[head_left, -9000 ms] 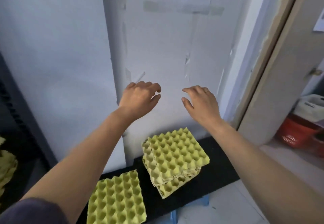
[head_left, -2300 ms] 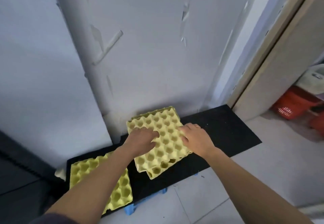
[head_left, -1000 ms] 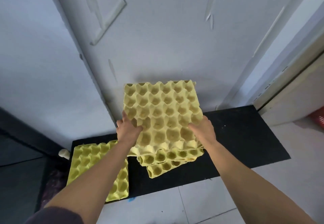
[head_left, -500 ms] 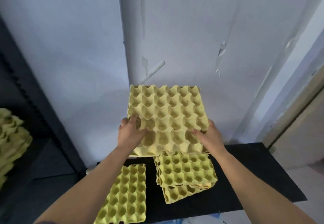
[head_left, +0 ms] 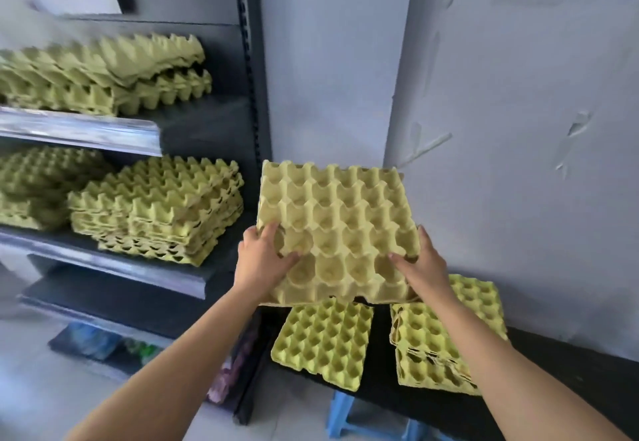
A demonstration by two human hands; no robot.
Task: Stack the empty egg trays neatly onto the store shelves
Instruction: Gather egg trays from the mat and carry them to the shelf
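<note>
Moved: held egg tray [head_left: 337,229] is up off the pile and swings left toward the dark shelving [head_left: 193,278], which has just come into view.
Held tray: moulded yellow-green pulp, squarish, dimpled with round cups, cups up, in the air just right of the shelving.
Left hand [head_left: 262,261]: arm stretched forward, pinches the near-left corner, thumb on top among the cups, fingers round the edge.
Right hand [head_left: 420,268]: arm stretched forward, pinches the near-right corner the same way, thumb on top.
Count below: one lone tray [head_left: 323,340] flat on the black board [head_left: 553,364]; one untidy pile [head_left: 446,340] just right of it.
Count on shelves: top stack [head_left: 103,74], middle stack [head_left: 159,209], a third stack [head_left: 38,185] blurred at far left.
Underneath: blue plastic stool [head_left: 340,416].
</note>
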